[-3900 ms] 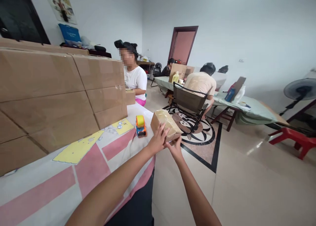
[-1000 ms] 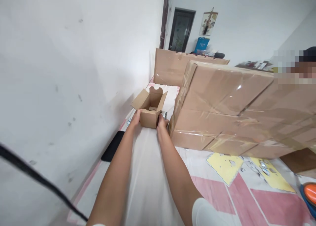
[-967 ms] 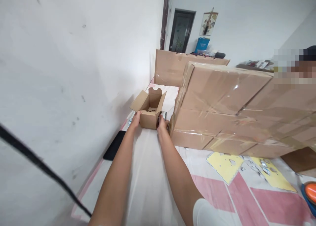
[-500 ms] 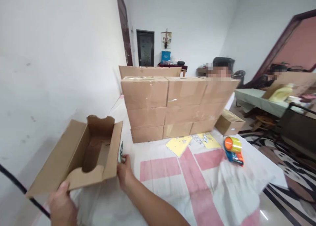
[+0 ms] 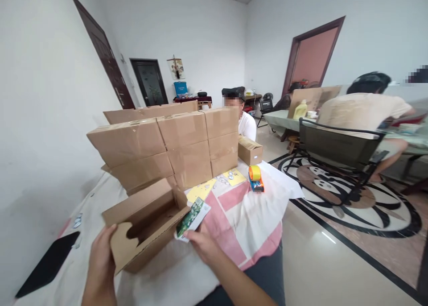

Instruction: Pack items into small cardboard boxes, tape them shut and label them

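The left grip holds an open carton (shadowy inside), the right grip a green-and-white card.

No legible text or numbers anywhere.

Room light: cool, even, moderately bright.
Plain white left-hand wall: soft grey shading toward the bottom.
Glossy cream tiled floor: one short white streak of glare.
Open brown cardboard box: inside in darker shade.
Person in a beige shirt: softly blurred.
Dark reddish-brown wooden door: slanted by wide-angle distortion.
Person in white: pixelated over part of the head.
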The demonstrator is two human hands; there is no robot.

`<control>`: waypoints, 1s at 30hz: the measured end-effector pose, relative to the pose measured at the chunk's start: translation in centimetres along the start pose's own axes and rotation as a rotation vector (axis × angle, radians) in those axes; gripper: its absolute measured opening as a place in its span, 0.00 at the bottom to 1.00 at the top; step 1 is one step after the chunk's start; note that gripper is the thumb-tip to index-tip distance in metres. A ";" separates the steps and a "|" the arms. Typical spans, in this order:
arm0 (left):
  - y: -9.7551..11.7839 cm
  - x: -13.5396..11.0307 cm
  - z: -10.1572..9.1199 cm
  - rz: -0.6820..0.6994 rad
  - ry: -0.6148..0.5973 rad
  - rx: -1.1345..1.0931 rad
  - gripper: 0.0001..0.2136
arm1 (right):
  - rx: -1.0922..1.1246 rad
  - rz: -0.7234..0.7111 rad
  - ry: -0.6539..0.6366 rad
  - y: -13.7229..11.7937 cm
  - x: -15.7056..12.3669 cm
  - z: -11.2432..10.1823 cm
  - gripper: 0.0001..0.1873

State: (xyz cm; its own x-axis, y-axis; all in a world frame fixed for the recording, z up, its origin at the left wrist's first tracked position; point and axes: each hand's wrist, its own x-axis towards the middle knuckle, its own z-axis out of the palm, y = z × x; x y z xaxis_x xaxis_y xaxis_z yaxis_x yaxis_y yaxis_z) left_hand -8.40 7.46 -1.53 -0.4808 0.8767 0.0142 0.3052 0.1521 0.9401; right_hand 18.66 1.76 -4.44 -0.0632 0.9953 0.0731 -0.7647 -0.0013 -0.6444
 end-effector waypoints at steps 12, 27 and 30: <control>6.5 1.5 5.0 0.181 -0.230 0.532 0.30 | -0.391 -0.465 0.135 -15.7 -1.0 -2.2 0.32; 9.7 -2.8 5.0 0.054 -0.437 0.600 0.18 | -1.473 -0.344 -0.635 -13.7 7.8 5.9 0.27; 9.5 -3.4 3.3 0.000 -0.531 0.438 0.24 | -1.860 -0.109 -0.809 -11.8 9.1 6.3 0.29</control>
State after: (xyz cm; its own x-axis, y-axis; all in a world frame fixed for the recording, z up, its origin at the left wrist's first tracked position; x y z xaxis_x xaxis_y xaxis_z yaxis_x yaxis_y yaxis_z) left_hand -1.11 7.40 6.26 -0.0464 0.9646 -0.2596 0.6629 0.2241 0.7144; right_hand 23.08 10.26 8.59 -0.6889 0.7211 0.0731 0.6345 0.6487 -0.4203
